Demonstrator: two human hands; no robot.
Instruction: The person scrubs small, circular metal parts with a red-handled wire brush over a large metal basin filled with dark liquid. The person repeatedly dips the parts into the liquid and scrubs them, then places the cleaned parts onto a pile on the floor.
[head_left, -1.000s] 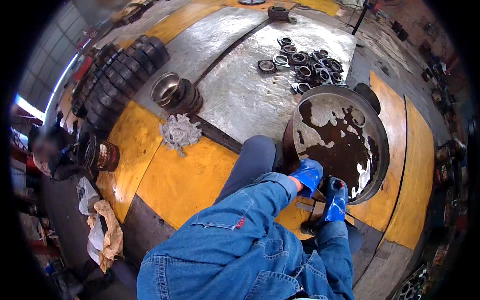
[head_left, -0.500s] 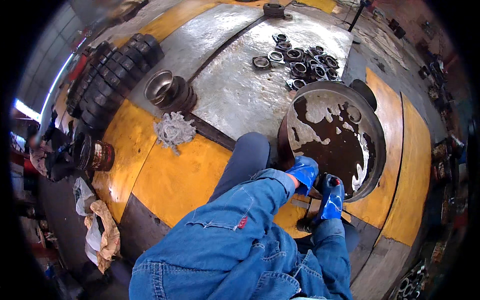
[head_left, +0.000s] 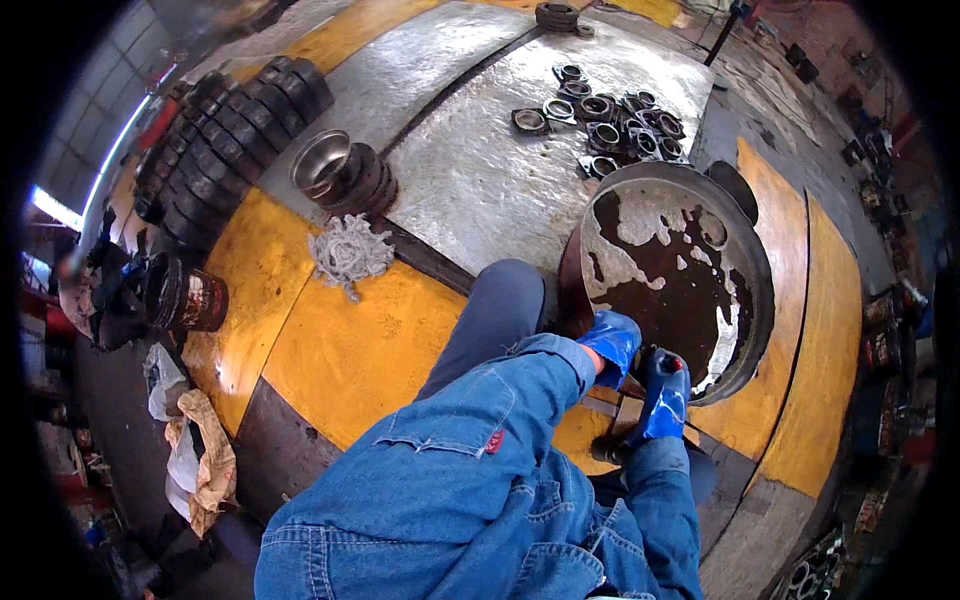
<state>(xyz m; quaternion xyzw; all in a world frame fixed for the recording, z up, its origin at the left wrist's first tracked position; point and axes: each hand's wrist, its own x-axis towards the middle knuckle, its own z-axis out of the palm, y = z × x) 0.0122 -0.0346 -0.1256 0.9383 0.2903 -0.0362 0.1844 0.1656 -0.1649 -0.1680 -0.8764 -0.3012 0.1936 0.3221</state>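
My left hand [head_left: 614,346] and my right hand [head_left: 665,392] are both in blue gloves, close together at the near rim of a large round metal pan [head_left: 767,305]. Dark liquid [head_left: 665,305] with pale foam patches fills part of the pan. The left glove is bent over with its fingers curled; the right is closed in a fist-like grip, its fingertips dark and wet. Something dark shows between the hands, too hidden to name. Below them, a small light block [head_left: 627,414] lies close to my right wrist.
Beyond the pan, several dark flanged metal rings [head_left: 604,136] lie piled on a metal sheet [head_left: 480,180]. To the left are a grey rag bundle [head_left: 350,252], a steel bowl [head_left: 322,160] on stacked rings, rows of black ring parts [head_left: 225,140], a bucket [head_left: 204,302] and crumpled sacks [head_left: 213,465].
The view has shifted slightly, so the surroundings sit a little differently in the picture. Both hands stay at the pan's near rim, with hardly any visible movement.
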